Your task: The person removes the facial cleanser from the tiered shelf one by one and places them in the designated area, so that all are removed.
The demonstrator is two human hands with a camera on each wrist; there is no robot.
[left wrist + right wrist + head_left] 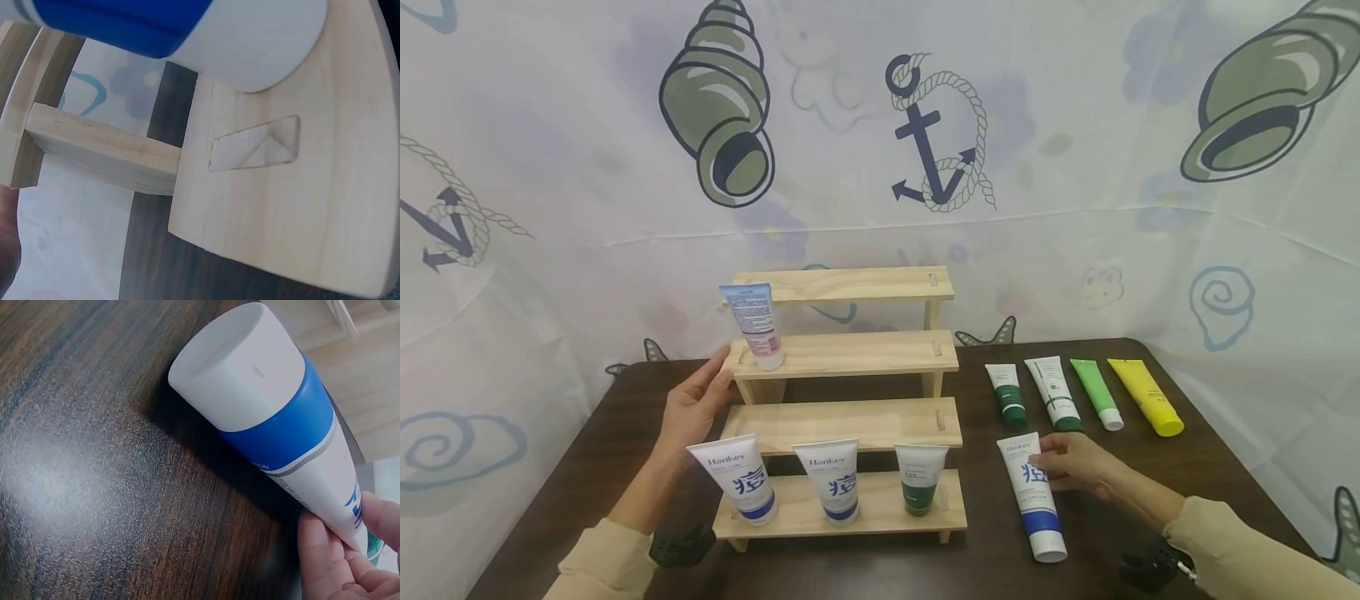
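Observation:
My right hand [1075, 462] pinches a white squeeze tube [1032, 497] with a blue band, thumb on one face and fingers on the other near its flat end. Its white cap [219, 369] points towards the front of the table; whether it touches the tabletop I cannot tell. At the left end of a tiered wooden stand [850, 354], my left hand [696, 404] grips the edge of the second shelf from the top. Two white-and-blue tubes [829, 477] and a green-and-white tube [919, 477] stand on the lowest shelf. A light-blue and pink tube [754, 323] stands by my left hand.
Right of the stand, a small green-and-white tube [1006, 395], a longer white-and-green tube [1054, 392], a light-green tube [1097, 393] and a yellow tube [1146, 396] lie in a row on the dark table [1195, 467]. A patterned cloth [1075, 208] hangs behind.

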